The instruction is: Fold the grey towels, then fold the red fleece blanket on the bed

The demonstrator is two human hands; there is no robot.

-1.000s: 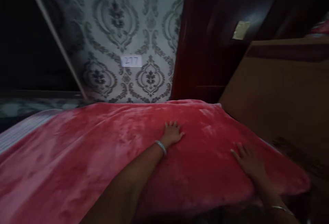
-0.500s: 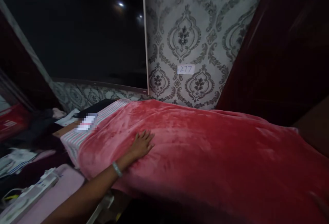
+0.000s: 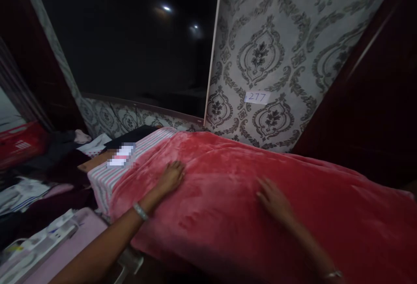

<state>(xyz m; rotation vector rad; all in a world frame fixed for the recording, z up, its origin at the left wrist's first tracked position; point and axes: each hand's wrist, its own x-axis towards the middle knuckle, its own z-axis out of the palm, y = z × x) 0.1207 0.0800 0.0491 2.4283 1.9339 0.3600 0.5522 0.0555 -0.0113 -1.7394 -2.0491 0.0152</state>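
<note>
A red plush blanket (image 3: 234, 197) lies spread over a raised surface in front of me. My left hand (image 3: 171, 176) rests palm down on it near its left end, fingers stretched out, a bracelet on the wrist. My right hand (image 3: 273, 199) lies flat on the blanket's middle, fingers apart. Neither hand holds anything. A striped cloth (image 3: 107, 175) shows from under the blanket's left edge.
Patterned grey wallpaper (image 3: 276, 49) with a small "277" label (image 3: 256, 97) is behind. A dark screen (image 3: 130, 45) fills the upper left. At lower left lie a white power strip (image 3: 39, 242), pink cloth and piled clothes. Dark red wood stands at right.
My view has swung left along the blanket. My left hand slid toward the blanket's left end, and my right hand, out of sight half a second ago, is back on the middle.
</note>
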